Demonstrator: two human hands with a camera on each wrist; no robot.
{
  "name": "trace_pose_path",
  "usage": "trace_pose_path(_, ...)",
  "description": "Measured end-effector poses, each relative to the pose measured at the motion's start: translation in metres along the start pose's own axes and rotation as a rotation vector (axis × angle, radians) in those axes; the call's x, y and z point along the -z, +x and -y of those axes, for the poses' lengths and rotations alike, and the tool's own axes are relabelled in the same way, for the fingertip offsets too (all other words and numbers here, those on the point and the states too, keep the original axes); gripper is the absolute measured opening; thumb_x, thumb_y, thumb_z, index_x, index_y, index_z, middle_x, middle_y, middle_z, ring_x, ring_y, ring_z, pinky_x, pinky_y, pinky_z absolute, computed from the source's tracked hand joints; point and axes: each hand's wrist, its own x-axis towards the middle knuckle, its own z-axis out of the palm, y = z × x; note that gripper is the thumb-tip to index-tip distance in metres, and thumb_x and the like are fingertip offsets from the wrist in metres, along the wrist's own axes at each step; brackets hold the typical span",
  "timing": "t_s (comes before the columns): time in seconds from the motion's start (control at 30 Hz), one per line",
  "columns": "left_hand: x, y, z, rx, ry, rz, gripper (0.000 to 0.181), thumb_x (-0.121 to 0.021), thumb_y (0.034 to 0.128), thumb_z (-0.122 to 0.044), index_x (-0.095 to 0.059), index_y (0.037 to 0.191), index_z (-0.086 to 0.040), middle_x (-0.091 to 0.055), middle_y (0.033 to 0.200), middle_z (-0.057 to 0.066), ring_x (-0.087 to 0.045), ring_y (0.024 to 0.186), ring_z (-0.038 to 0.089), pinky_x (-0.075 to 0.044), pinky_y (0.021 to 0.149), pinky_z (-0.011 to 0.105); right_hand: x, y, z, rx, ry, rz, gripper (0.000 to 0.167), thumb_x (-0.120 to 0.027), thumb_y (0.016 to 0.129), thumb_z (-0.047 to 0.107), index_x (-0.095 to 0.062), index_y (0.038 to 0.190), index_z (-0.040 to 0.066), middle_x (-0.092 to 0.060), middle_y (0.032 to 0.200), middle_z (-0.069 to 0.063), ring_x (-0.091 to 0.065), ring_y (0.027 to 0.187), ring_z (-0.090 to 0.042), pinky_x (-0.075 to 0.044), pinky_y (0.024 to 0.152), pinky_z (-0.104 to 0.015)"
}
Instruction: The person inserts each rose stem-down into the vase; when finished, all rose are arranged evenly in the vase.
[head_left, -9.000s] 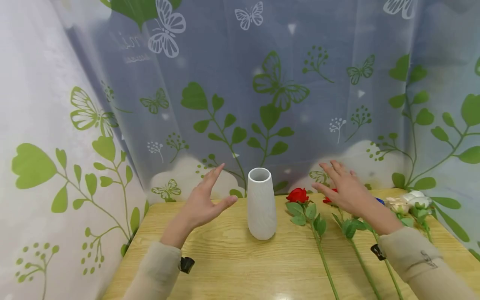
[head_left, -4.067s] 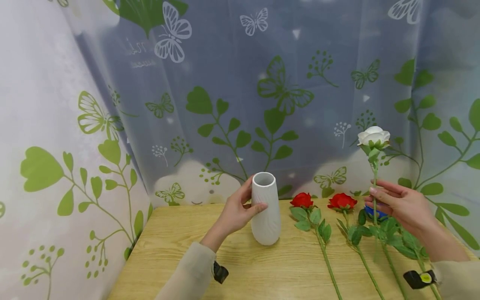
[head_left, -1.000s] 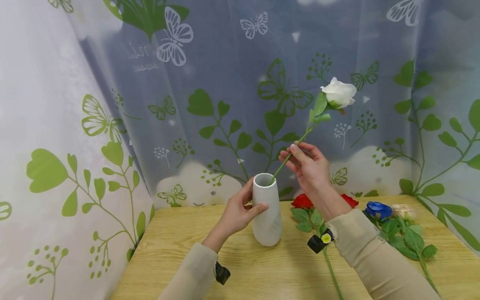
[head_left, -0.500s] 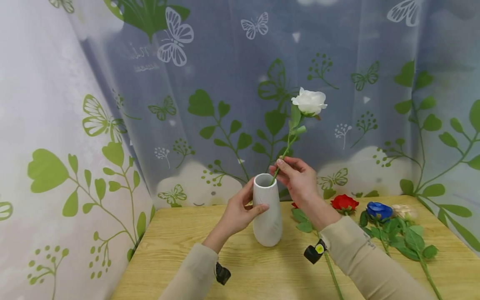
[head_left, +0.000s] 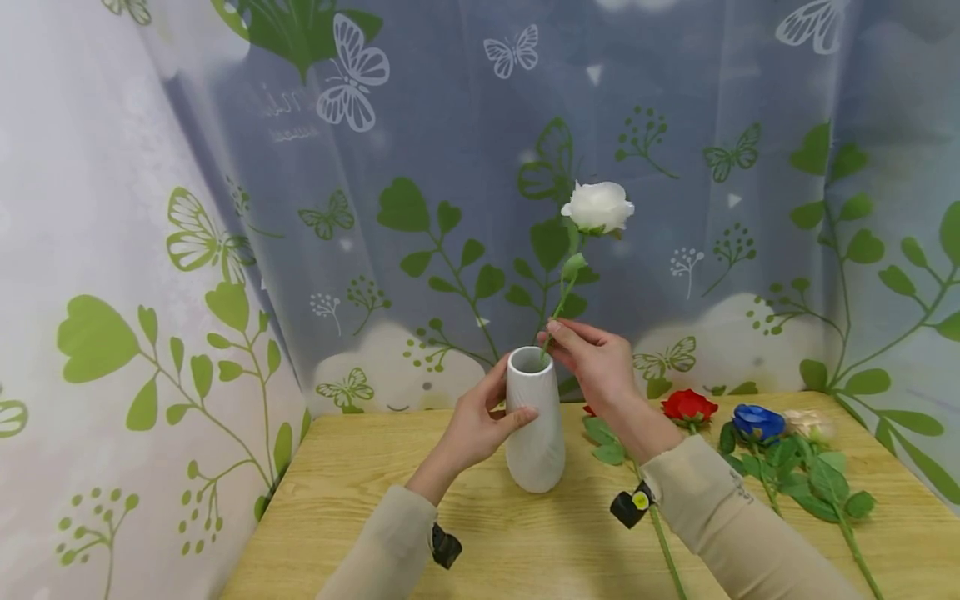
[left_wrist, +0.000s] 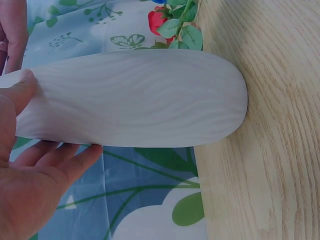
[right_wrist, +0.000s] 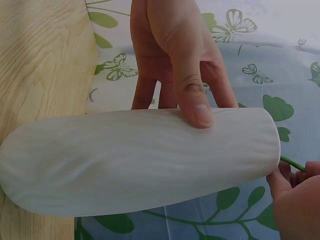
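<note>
A tall white vase with a wavy ribbed surface stands upright on the wooden table. My left hand grips its upper left side, the thumb across the front and the other fingers behind it. Just above the rim, my right hand pinches the green stem of a white rose between thumb and fingers. The stem's lower end is inside the vase mouth and hidden; the rose leans slightly right. In the right wrist view, a short piece of stem shows between rim and fingers.
Right of the vase lie a red rose, a blue rose and a cream rose, stems toward me. Another red rose is mostly behind my right hand. A patterned curtain hangs behind the wooden table.
My left hand went to the vase. My right hand took the white rose from the right side, brought it over the vase, put the stem into its mouth and lowered it, tilting it more upright.
</note>
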Motion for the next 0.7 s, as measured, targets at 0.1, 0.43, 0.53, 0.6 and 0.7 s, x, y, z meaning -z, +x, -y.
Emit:
trace_pose_path(0.1,-0.0003,0.0003,0.0012,-0.009,0.002,-0.003,0.087,-0.077,0.0982,-0.018,-0.027,0.169,-0.023,-0.058,0.153,0.013,-0.061,0.138,0.031,-0.059,0.102,0.048,0.0019,0.0010,0.0009,-0.013,0.012,0.029,0.048,-0.064,0.107,0.016,-0.055,0.148,-0.006,-0.071,0.131,-0.010,-0.076,0.102,-0.006,-0.057,0.103,-0.029)
trace_pose_path(0.43,-0.0012,-0.0003,0.0006,0.008,-0.013,-0.004,0.088,-0.078,0.0975,-0.017,-0.028,0.169,-0.025,-0.058,0.154,0.012,-0.061,0.138,0.030,-0.058,0.103,0.052,0.0046,0.0025,0.0026,0.013,0.009,0.108,0.050,-0.058,0.110,0.019,-0.049,0.155,-0.001,-0.073,0.112,0.001,-0.074,0.105,-0.010,-0.058,0.102,-0.028)
trace_pose_path(0.53,-0.0008,-0.0005,0.0003,0.008,-0.009,-0.003,0.088,-0.078,0.0979,-0.018,-0.027,0.169,-0.023,-0.057,0.155,0.012,-0.061,0.138,0.030,-0.058,0.104,0.052,0.0058,0.0016,0.0052,0.004,-0.031,0.137,0.050,-0.054,0.112,0.025,-0.049,0.155,0.000,-0.070,0.122,-0.004,-0.073,0.109,-0.009,-0.057,0.103,-0.027)
trace_pose_path(0.6,-0.0005,-0.0005,0.0001,0.002,-0.007,-0.003,0.087,-0.077,0.0984,-0.018,-0.026,0.169,-0.022,-0.058,0.154,0.013,-0.061,0.138,0.031,-0.058,0.103,0.050,0.0072,0.0016,0.0061,-0.005,-0.040,0.155,0.050,-0.051,0.113,0.029,-0.050,0.155,0.002,-0.069,0.127,-0.006,-0.072,0.111,-0.010,-0.057,0.103,-0.027)
trace_pose_path(0.7,-0.0004,-0.0007,0.0000,-0.004,-0.010,-0.003,0.087,-0.077,0.0987,-0.018,-0.026,0.169,-0.022,-0.057,0.155,0.013,-0.061,0.138,0.031,-0.059,0.102,0.049,0.0093,0.0018,0.0060,-0.006,-0.018,0.189,0.052,-0.048,0.114,0.031,-0.047,0.157,0.002,-0.068,0.127,-0.004,-0.071,0.115,-0.010,-0.055,0.107,-0.027)
